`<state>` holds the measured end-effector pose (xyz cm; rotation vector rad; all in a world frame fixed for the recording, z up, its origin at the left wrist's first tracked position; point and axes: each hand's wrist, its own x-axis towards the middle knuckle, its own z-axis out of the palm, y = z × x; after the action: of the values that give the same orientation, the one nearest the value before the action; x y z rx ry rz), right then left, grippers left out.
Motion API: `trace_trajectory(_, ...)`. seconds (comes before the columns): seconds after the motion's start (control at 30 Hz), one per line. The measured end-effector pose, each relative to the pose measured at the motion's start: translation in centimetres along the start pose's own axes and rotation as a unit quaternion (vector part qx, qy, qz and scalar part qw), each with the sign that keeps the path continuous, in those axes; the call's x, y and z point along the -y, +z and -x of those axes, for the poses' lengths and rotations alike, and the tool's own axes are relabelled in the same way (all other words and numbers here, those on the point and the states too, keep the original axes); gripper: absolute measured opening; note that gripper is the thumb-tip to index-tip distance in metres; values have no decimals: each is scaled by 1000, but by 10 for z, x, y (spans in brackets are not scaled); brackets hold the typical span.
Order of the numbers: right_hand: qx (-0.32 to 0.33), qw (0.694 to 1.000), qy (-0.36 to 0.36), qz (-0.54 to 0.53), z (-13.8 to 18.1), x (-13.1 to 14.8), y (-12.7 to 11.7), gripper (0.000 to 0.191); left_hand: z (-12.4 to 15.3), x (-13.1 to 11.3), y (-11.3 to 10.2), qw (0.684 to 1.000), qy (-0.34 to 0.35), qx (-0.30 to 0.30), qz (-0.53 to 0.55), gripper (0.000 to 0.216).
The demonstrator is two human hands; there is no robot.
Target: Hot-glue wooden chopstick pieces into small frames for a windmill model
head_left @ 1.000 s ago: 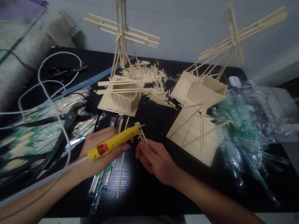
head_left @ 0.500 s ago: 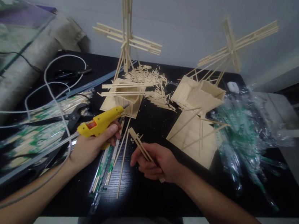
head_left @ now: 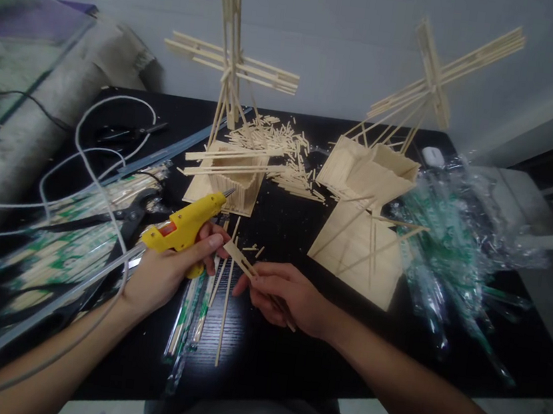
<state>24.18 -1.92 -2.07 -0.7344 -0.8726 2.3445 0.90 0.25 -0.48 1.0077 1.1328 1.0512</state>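
My left hand (head_left: pixel 160 273) is wrapped round a yellow glue gun (head_left: pixel 188 223) whose nozzle points up and right toward a small wooden box (head_left: pixel 231 185). A white cord (head_left: pixel 85 163) trails from the gun to the left. My right hand (head_left: pixel 286 295) pinches a short bundle of glued wooden sticks (head_left: pixel 242 260), held slanted just right of the gun's handle. Loose sticks (head_left: pixel 224 308) lie on the black table (head_left: pixel 258 352) under both hands.
Two stick windmills (head_left: pixel 230 67) (head_left: pixel 434 72) rise at the back. A flat stick panel (head_left: pixel 362 251) and an open stick box (head_left: pixel 366 171) lie right of centre. Cut stick bits (head_left: pixel 284 147), black pliers (head_left: pixel 117 228), wrapped chopsticks (head_left: pixel 59 254) and empty wrappers (head_left: pixel 453 249) surround them.
The glue gun has left the stick bundle and moved left and up, its nozzle now near the small box. My right hand has lowered and turned the bundle.
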Motion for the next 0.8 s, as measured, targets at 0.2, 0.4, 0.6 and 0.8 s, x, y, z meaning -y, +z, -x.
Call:
trace_trajectory(0.2, -17, 1000, -10, 18, 0, 0, 2, 30, -1, 0, 1, 1000, 4, 11, 3, 38)
trace_trajectory(0.4, 11, 1000, 12, -25, 0, 1, 1, 33, -2, 2, 0, 999, 13, 29, -12, 35)
trace_trajectory(0.6, 25, 999, 7, -27, 1, 1, 1, 32, 0, -4, 8, 995, 22, 30, -90, 33)
trace_trajectory(0.8, 47, 997, 24, -54, 1, 0, 1, 32, 2, -7, 12, 994, 26, -21, -108, 37)
